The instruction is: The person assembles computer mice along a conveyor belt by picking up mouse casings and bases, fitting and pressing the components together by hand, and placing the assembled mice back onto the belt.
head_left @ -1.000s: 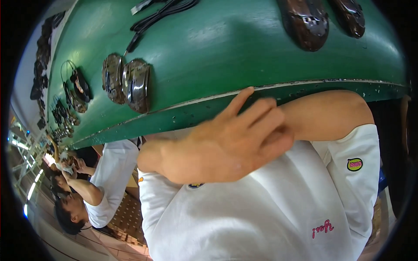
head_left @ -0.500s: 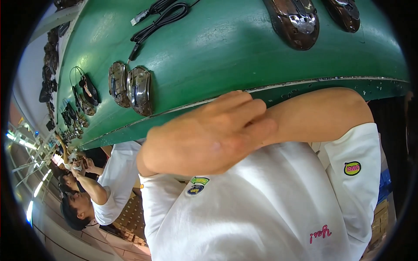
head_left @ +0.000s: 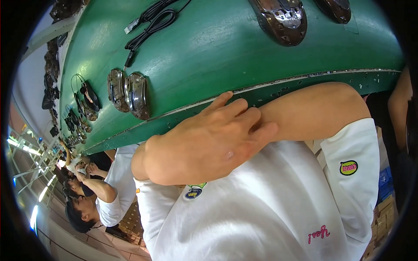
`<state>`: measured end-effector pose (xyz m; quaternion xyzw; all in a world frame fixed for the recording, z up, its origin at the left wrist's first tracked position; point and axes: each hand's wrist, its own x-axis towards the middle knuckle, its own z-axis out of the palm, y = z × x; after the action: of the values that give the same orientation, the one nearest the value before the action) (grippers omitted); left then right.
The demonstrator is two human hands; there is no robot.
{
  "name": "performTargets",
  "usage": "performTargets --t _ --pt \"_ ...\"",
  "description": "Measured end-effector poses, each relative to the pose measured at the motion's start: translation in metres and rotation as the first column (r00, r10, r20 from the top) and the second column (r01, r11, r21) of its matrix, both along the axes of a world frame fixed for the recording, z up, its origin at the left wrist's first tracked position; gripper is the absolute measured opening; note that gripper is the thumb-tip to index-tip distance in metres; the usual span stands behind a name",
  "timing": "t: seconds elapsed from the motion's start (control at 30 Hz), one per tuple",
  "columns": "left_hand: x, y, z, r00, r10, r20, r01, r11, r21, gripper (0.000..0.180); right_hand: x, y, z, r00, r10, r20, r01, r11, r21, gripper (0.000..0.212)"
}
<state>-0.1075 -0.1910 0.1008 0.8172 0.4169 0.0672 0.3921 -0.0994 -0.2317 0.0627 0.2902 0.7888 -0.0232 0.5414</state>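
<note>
My arms are folded in front of my white shirt. My left hand (head_left: 213, 139) lies across my right forearm (head_left: 309, 115), back upward, its bent fingers over the arm and one finger stretched toward the table edge. Behind it my right hand is hidden. Nearest on the green table are two dark brown, glossy computer mice (head_left: 137, 95), side by side. A black USB cable (head_left: 152, 27) lies coiled beyond them, its lower end close to the pair. Farther right rests a larger-looking brown mouse (head_left: 285, 21), with another brown mouse (head_left: 337, 9) beside it.
The green table (head_left: 209, 56) has a worn, chipped front edge. More mice with cables (head_left: 85, 100) line its left part. Co-workers (head_left: 93, 204) sit along the left side, hands on small parts. Another person's arm (head_left: 400, 104) shows at the right rim.
One finger of my left hand has straightened and the fingers have spread a little. The view has shifted slightly, and another person's arm has come in at the right. The mice stay put.
</note>
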Motion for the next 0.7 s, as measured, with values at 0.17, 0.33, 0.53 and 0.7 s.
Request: performTargets --t 0.17,0.33,0.53,0.7 --pt "-0.009 0.026 0.006 0.996 -0.022 0.09 0.038 0.983 -0.18 0.02 0.002 -0.003 -0.007 0.999 -0.026 0.018 0.027 0.998 -0.05 0.007" --pt "-0.026 0.047 0.008 0.972 0.108 0.21 -0.031 0.94 -0.339 0.014 0.049 -0.002 -0.058 0.865 0.188 -0.465 -0.366 0.871 -0.329 0.007" --pt "-0.041 0.042 -0.006 0.951 0.236 0.198 -0.148 0.914 -0.377 0.015 0.061 -0.004 -0.074 0.057 -0.136 -0.989 -0.942 0.321 -0.099 0.01" --pt "-0.056 0.037 -0.009 0.795 0.54 0.277 -0.38 0.799 -0.466 0.013 0.061 0.006 -0.066 0.018 -0.192 -0.981 -0.918 0.386 -0.092 0.014"
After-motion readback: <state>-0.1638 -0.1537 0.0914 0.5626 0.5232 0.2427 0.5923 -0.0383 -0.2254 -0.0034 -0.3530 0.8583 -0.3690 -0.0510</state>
